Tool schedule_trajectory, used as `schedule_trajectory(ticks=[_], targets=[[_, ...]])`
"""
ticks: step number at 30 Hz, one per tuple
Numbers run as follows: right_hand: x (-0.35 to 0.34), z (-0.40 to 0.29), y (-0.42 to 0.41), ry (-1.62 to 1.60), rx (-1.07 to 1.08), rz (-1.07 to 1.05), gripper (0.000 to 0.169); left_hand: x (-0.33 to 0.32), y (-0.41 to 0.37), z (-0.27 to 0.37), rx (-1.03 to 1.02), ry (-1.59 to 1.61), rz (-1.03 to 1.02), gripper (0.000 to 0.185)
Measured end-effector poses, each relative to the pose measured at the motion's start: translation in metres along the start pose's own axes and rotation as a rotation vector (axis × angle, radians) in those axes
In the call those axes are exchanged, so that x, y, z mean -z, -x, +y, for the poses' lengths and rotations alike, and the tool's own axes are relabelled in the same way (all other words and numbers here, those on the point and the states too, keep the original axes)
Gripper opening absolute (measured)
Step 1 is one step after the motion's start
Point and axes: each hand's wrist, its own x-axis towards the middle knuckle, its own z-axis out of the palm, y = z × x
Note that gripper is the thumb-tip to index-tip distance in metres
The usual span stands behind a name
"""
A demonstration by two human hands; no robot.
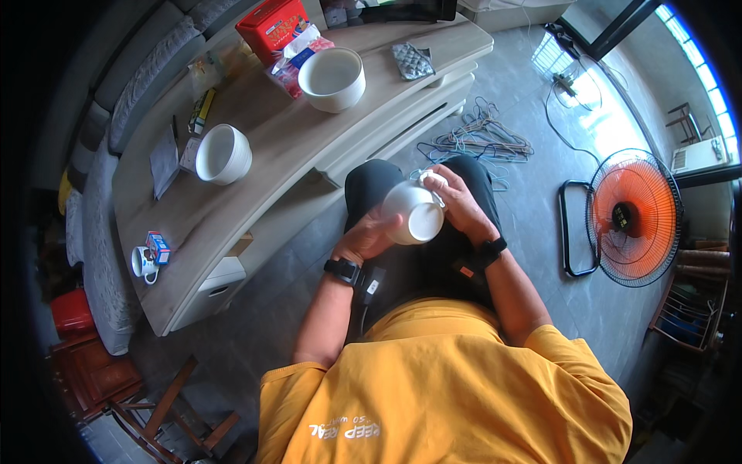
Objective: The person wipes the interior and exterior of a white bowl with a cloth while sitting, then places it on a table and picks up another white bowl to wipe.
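Above my lap, my left hand [370,233] grips a white bowl [400,211], tilted so that its round base faces me. In my right hand [462,200] is a crumpled white wad [433,181], a tissue or cloth, pressed against the bowl's outer side near the base. The bowl's opening is turned away and its inside is hidden. On the table [284,156] ahead stands a stack of white bowls [225,155] to the left. A second white bowl stack [333,81] stands farther back, beside a pink tissue pack [290,72].
Behind the tissue pack sits a red tin [271,28]. A quilted grey pad [413,61] lies near the table's right end. A printed mug [144,264] and small box [157,247] stand at the left. Clothes hangers [478,136] and an orange floor fan [632,217] occupy the floor rightward.
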Motion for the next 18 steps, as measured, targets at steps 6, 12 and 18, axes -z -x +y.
schedule_trajectory(ticks=[6,12,18], targets=[[0.0016,0.0005,-0.0012,-0.093,-0.006,-0.008,0.025,-0.0024,0.0019,0.0034,-0.008,-0.050,-0.012,0.059],[0.0007,0.0013,0.0020,0.168,-0.002,-0.079,0.027,-0.0075,-0.0015,0.0093,0.098,-0.064,-0.039,0.059],[0.0003,0.0001,0.0016,0.094,-0.014,-0.037,0.027,-0.0017,-0.0010,0.0038,0.071,-0.051,-0.046,0.059]])
